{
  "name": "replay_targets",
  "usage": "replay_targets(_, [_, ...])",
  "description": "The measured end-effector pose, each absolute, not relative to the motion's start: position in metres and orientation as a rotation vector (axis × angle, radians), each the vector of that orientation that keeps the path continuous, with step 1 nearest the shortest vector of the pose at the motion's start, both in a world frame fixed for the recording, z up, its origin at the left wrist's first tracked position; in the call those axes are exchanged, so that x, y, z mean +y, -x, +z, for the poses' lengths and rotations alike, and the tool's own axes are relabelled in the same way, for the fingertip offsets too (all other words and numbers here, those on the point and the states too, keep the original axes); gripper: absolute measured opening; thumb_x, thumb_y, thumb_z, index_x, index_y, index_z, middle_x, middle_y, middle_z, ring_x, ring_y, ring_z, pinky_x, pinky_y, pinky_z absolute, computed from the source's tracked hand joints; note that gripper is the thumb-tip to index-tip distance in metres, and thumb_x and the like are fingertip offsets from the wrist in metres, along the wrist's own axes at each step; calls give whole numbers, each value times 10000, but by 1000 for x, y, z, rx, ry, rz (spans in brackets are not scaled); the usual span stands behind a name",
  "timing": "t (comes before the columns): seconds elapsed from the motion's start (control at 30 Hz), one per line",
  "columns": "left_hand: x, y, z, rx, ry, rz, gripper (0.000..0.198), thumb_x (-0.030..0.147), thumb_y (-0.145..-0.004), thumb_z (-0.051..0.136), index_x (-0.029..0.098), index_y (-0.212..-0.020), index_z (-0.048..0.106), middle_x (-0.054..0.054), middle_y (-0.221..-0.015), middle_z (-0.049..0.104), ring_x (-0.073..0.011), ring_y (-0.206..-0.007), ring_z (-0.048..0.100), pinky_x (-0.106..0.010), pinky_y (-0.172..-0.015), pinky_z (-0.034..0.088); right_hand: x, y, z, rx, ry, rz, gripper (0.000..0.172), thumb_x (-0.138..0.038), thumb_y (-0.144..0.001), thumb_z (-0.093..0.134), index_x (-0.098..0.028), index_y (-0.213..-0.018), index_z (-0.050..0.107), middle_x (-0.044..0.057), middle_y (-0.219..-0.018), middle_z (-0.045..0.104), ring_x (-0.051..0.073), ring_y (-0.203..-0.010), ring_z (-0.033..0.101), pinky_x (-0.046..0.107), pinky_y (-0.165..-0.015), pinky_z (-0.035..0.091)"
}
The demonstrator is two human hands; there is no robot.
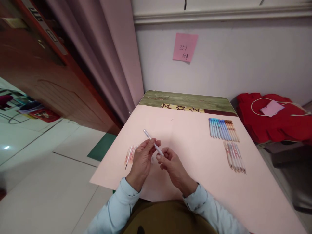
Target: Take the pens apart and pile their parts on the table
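A slim, pale pen (146, 132) slants between my two hands above the pink-covered table. My left hand (144, 157) pinches it around its middle with thumb and fingers closed. At the pen's lower end, my right hand (172, 165) has its thumb and fingertips closed on it. Just left of my left hand lie several light pens or pen parts with pinkish-orange patterns (130, 154), partly hidden by that hand. One of them ends in a dark tip. Small clear bits near my left palm are too small to name.
On the table's right side lies a row of blue and brown-topped pens (220, 130), with a second row of pale pens (235, 157) nearer me. A red cloth (275, 126) with a white cable sits beyond the right edge. A wooden door (60, 84) and curtain stand left.
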State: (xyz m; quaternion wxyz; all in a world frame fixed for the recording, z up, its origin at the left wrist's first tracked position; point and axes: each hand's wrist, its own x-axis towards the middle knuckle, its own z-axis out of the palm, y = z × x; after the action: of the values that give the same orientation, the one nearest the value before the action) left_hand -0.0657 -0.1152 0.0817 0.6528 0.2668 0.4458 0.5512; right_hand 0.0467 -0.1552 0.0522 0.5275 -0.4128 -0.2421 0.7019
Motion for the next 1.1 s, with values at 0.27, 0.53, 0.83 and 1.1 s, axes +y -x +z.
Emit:
replay_targets(0.27, [-116,65,80,976,-588,1186,346,379,-715,809,128,-914,675,-75,-897,727,-111,-584,611,-252,-536,504,-154,-46,47,-573,960,1774,484,-628,-773,705,-151,-808,632,-23,-639,559,63,-487,422,202,-458,303])
replay_targets(0.53, [-115,62,84,1001,-562,1231,325,352,-717,818,133,-924,696,-86,-920,742,-139,-753,677,-217,-613,502,-156,-39,53,-473,874,1895,478,-635,-809,664,-172,-903,589,-64,-640,482,27,-434,255,176,-393,121])
replay_targets(0.83, [-89,109,86,1105,-530,1499,346,310,-687,826,140,-949,677,-71,-946,738,-90,-676,649,-216,-669,534,-161,-46,39,-790,1098,1827,373,-516,-783,711,-155,-830,630,9,-757,623,72,-570,491,185,-481,328])
replay_targets(1.1, [-97,178,59,1951,-1493,759,228,419,-766,649,191,-746,642,-19,-656,669,-160,-544,564,-273,-541,374,-140,-56,19,-1091,1410,1497,296,-456,-896,525,-175,-887,618,44,-757,704,131,-580,587,234,-510,388])
